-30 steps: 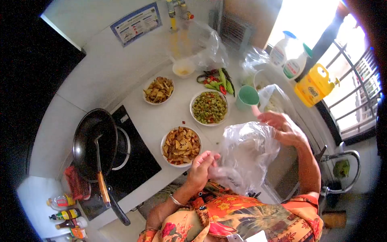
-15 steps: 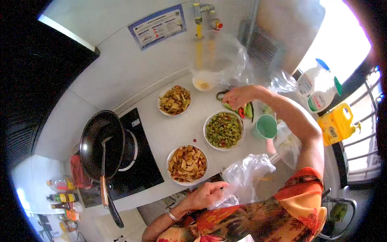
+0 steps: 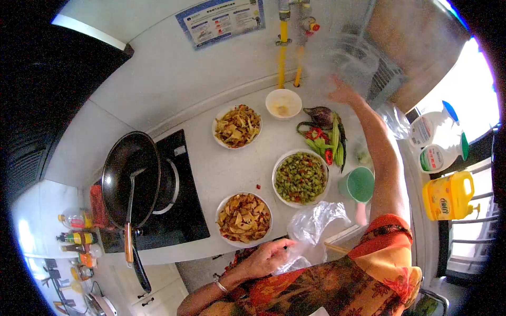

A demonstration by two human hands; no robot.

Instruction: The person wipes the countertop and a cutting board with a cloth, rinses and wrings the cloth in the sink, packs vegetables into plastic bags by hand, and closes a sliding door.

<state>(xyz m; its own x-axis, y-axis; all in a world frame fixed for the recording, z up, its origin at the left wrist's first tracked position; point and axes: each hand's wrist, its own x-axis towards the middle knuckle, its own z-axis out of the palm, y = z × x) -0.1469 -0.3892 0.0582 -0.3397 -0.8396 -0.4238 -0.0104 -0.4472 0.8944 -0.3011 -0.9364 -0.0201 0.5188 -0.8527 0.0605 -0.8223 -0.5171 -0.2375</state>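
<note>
My left hand (image 3: 271,256), with a bracelet on the wrist, is closed on a clear plastic bag (image 3: 316,224) near the counter's front edge. A small dark bit shows at its fingertips. My right hand (image 3: 343,92) is stretched out towards the back wall, beside another clear plastic bag (image 3: 358,55). Motion smears its fingers and that bag, so a grip cannot be made out. Below it lie a purple eggplant (image 3: 319,116), red peppers (image 3: 329,156) and long green vegetables (image 3: 336,134). Close by stand a bowl of diced green vegetables (image 3: 300,178) and a green dipper (image 3: 359,184).
A plate of sliced food (image 3: 244,218), a plate of cooked strips (image 3: 237,126) and a small white bowl (image 3: 283,104) stand on the counter. Left is a wok (image 3: 126,184) with a spatula on the cooktop (image 3: 190,210). Bottles (image 3: 448,197) line the window side.
My right hand has moved from above the vegetables towards the back right, uncovering the eggplant. The bag by the wall has shifted right. My left hand keeps its bag.
</note>
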